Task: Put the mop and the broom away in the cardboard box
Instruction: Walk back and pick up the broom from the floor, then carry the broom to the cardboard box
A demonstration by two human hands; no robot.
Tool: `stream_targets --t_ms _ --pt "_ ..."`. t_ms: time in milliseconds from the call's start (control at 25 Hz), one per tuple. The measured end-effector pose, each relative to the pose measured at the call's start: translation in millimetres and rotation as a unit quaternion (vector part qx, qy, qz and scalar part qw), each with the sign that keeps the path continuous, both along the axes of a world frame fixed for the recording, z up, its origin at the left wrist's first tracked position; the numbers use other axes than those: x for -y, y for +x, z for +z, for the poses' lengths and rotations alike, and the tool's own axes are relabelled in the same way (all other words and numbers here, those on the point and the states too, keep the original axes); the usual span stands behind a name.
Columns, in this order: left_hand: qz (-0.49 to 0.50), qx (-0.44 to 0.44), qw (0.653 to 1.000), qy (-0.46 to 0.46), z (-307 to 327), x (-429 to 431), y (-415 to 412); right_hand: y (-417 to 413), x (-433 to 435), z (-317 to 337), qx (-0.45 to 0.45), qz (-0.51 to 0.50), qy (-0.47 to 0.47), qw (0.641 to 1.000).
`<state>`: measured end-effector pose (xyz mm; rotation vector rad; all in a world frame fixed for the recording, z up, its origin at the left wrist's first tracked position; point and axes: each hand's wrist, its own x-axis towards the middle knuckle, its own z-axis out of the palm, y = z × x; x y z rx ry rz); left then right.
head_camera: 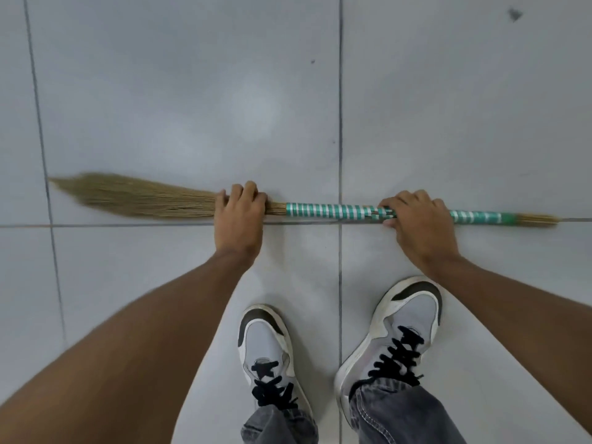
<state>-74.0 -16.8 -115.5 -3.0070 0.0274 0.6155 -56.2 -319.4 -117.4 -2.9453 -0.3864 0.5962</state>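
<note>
A straw broom (333,211) lies crosswise low over the floor, its tan bristle fan pointing left and its handle wrapped in green and white tape running right. My left hand (238,217) is closed around the bristles where they meet the handle. My right hand (419,224) grips the taped handle further right, fingers curled over it. Whether the broom rests on the tiles or hangs just above them cannot be told. No mop and no cardboard box are in view.
Grey floor tiles (179,100) with dark grout lines fill the view. My two feet in grey and white sneakers (394,334) and grey jeans stand just behind the broom. A small dark speck (514,15) lies at the far right.
</note>
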Motion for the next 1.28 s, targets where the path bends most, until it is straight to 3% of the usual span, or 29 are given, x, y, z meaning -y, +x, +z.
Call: stream_targets --t_ms 120,240,480,640,760,920,1120,1280 --pt "-0.005 0.018 0.999 -0.041 74.8 11.5 42.6 36.9 11.4 68.0 0.016 -0.049 0.003 0.999" --pt "-0.064 0.069 0.993 -0.073 210.5 38.3 126.5 94.8 45.4 199.8 0.095 -0.07 -0.022 0.993" --pt "-0.203 0.257 0.937 -0.123 607.5 109.4 255.4 130.8 108.4 602.7 0.301 -0.199 -0.042 0.932" --pt "-0.292 0.339 0.88 -0.158 863.2 167.3 233.9 55.7 136.8 853.2 0.407 -0.305 -0.089 0.856" --pt "-0.386 0.384 0.818 -0.182 984.7 222.9 187.5 -37.0 161.2 975.9 0.458 -0.371 -0.144 0.795" --pt "-0.523 0.418 0.695 -0.261 1085.8 302.0 75.2 -214.2 173.5 1070.8 0.48 -0.457 -0.229 0.713" --pt "-0.646 0.428 0.549 -0.313 1151.5 370.9 -124.6 -460.2 145.8 1125.9 0.475 -0.55 -0.329 0.603" --pt "-0.709 0.408 0.454 -0.353 1163.5 385.1 -327.9 -673.6 85.6 1131.0 0.455 -0.602 -0.411 0.511"
